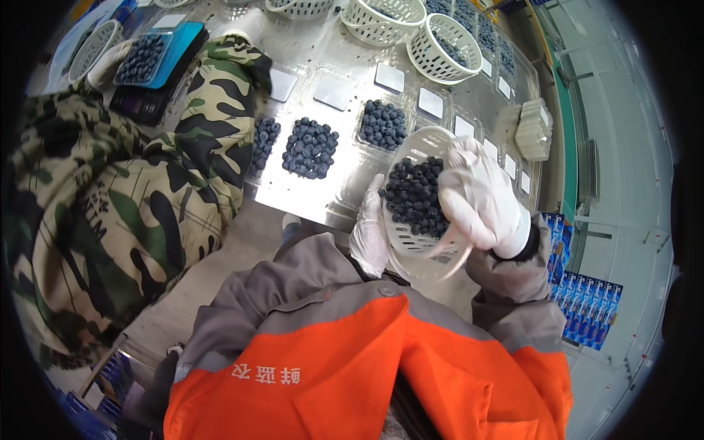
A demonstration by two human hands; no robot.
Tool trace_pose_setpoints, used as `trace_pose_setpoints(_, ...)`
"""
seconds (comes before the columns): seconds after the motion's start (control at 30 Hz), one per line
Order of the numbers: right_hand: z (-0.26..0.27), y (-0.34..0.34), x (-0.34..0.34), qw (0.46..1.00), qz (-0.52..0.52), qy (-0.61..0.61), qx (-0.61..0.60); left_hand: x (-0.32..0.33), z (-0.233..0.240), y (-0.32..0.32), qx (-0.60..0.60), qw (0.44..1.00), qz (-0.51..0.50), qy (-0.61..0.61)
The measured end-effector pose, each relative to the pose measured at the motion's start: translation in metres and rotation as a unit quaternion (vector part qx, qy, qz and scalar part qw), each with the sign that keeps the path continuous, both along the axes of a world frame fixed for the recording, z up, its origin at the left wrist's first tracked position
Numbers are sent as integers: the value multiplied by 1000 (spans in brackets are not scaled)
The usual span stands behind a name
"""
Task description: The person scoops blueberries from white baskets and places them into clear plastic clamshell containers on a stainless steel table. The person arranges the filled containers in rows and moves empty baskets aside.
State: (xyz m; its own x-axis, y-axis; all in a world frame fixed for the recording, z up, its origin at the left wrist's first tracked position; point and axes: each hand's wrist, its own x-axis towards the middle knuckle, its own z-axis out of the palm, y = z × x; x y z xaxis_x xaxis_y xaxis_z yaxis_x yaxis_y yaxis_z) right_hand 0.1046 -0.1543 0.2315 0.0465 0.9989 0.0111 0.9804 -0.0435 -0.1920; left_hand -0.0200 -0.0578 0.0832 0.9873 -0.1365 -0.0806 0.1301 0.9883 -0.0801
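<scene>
A white plastic basket (423, 246) of blueberries (417, 195) is tilted at the near edge of the metal table. My left hand (369, 228), in a white glove, supports the basket's left side. My right hand (478, 192), also gloved, is at the basket's right rim, over the berries; its fingertips are partly hidden, so whether it holds berries or the rim cannot be told. Just beyond the basket lies an open clear clamshell filled with blueberries (382, 125). To its left is another filled clamshell (310, 148). White pads (430, 103) lie in clear lids along the row.
More baskets (444, 48) with blueberries stand at the back. Stacked clear containers (533, 129) are at the table's right. At left, a co-worker in a camouflage sleeve (220, 110) holds a punnet of blueberries (142, 59) over a scale (137, 104). Blue cartons (588, 308) are at right.
</scene>
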Motion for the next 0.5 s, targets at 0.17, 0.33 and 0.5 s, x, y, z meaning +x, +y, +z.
trace_pose_setpoints(0.17, -22, -7, 19, 990, -79, 117, -7, -12, -13, -18, -36, 996, 10, 77)
trace_pose_setpoints(0.33, -32, -12, 14, 963, -191, 186, -26, -13, -51, -28, 41, 993, 25, 111)
trace_pose_setpoints(0.5, -18, -8, 1, 964, -186, 184, -41, -10, -88, -47, -17, 987, 69, 147)
